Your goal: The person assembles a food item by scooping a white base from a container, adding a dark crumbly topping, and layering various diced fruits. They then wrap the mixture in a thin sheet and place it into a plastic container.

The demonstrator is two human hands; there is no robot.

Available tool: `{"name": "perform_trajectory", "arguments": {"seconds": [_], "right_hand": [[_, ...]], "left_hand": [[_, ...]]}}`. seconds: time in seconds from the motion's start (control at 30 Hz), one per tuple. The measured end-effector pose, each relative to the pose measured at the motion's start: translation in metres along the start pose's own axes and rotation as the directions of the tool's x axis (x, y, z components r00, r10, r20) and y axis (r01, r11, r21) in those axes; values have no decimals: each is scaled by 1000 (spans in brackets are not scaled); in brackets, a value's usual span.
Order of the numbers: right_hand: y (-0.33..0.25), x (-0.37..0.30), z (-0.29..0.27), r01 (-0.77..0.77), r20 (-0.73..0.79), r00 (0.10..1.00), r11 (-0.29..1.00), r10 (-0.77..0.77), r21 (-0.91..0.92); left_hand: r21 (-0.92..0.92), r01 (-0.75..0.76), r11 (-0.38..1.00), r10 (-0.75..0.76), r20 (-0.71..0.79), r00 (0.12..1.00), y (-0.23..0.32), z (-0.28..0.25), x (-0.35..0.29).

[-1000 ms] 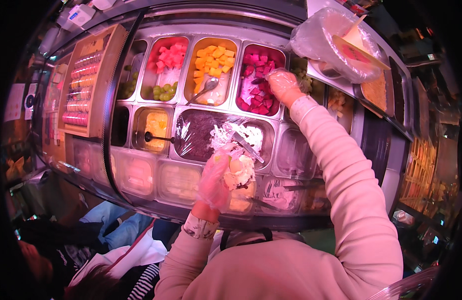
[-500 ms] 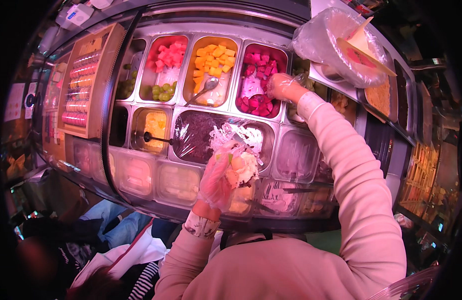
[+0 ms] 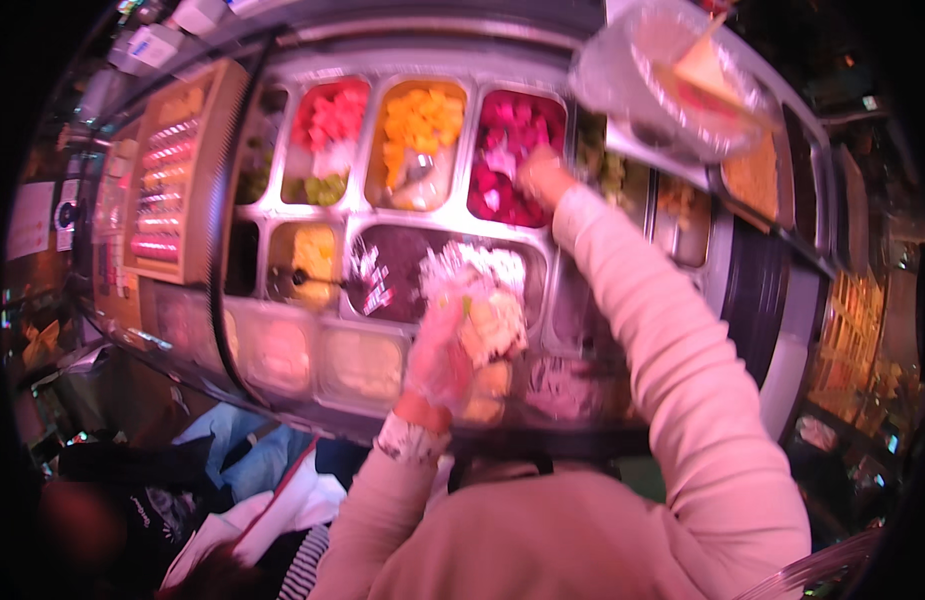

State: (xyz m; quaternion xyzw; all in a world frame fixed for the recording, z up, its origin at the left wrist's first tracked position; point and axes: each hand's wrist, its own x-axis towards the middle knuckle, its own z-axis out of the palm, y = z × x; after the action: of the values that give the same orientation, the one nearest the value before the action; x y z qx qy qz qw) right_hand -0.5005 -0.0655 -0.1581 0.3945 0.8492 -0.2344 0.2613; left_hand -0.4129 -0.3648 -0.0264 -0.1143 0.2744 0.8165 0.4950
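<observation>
My gloved left hand (image 3: 440,360) is closed round a white, creamy food portion (image 3: 494,328) with pale yellow and green fruit pieces on it. It is held above the front of a tray of dark purple food (image 3: 402,262) covered partly by clear film. My right hand (image 3: 542,178) reaches into the steel tray of magenta fruit cubes (image 3: 510,205), at its right side. Its fingertips point down among the cubes and are blurred, so what they grip cannot be made out.
Trays of red fruit cubes (image 3: 332,112) and yellow fruit cubes (image 3: 422,118) stand to the left. A spoon (image 3: 418,185) lies in the yellow tray. A film-lined bowl (image 3: 687,85) is at the upper right. Lidded tubs (image 3: 360,362) line the front. A wooden rack (image 3: 177,175) stands far left.
My right hand has moved left and slightly down, further into the magenta fruit tray. The left hand keeps its hold on the food portion and stays about where it was. The view has blurred.
</observation>
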Motion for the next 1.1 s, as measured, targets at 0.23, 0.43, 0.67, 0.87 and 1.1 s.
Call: {"name": "perform_trajectory", "arguments": {"seconds": [0.23,0.43,0.67,0.87,1.1], "right_hand": [[10,6,32,-184,-121,959,884,258,430],[24,-78,-14,-77,58,997,491,53,868],[35,-185,-43,556,-499,831,409,-247,723],[16,-266,-15,688,-700,405,700,-589,-191],[21,-262,17,765,-683,282,587,-674,-264]], "left_hand": [[-117,-85,990,82,-26,996,0,6,5],[-117,-143,983,149,47,988,11,-14,31],[-198,-152,968,161,29,987,27,3,62],[-277,-111,954,141,91,986,19,2,67],[-90,-302,949,304,10,953,27,6,62]]}}
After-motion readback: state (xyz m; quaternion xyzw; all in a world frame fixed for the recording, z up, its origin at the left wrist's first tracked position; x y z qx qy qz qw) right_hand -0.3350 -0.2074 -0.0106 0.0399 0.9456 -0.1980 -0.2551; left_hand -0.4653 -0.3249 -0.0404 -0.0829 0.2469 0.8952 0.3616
